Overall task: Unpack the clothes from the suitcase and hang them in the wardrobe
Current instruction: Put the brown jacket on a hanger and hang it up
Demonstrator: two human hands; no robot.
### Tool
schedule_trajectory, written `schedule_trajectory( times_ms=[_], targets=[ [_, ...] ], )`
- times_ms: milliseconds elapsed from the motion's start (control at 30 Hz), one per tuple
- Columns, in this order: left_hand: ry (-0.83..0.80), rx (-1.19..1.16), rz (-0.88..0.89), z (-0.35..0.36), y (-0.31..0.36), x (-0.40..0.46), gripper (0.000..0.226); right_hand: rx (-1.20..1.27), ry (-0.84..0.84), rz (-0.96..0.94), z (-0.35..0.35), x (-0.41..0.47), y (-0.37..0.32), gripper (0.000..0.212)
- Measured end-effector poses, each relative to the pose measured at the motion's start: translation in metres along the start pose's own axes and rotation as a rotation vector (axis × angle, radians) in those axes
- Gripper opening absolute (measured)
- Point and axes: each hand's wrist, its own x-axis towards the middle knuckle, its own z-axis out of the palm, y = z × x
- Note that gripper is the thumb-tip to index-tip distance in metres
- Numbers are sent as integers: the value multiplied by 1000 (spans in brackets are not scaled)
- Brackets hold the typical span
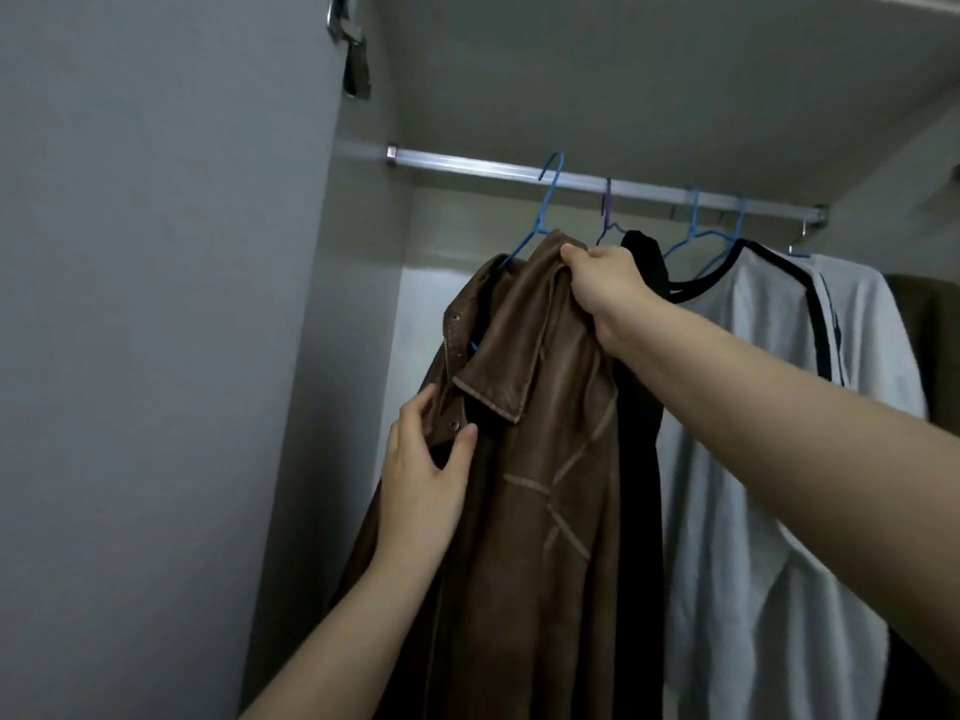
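A brown leather jacket (540,459) hangs on a blue hanger (548,200) whose hook sits on the wardrobe's metal rail (467,166). My right hand (605,291) grips the jacket's shoulder near the collar, at the top. My left hand (423,459) holds the jacket's front edge by the snap buttons, thumb on the front. The suitcase is out of view.
To the right on the same rail hang a black garment (641,459) on a purple hanger (607,213), a white shirt with black trim (769,459) and another white garment (862,314) on blue hangers. The open wardrobe door (156,304) stands at left with a hinge (353,49) at its top.
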Motion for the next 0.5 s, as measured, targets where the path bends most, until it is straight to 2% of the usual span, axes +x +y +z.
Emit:
schedule_trajectory(
  times_ms=[200, 333, 500],
  targets=[
    [-80, 83, -5, 22, -29, 35, 67, -19, 24, -54, 9, 80, 11, 31],
    [-142, 125, 92, 44, -28, 58, 71, 31, 70, -58, 15, 127, 14, 22],
    [-81, 134, 143, 66, -37, 77, 60, 101, 85, -19, 19, 165, 18, 41]
  ],
)
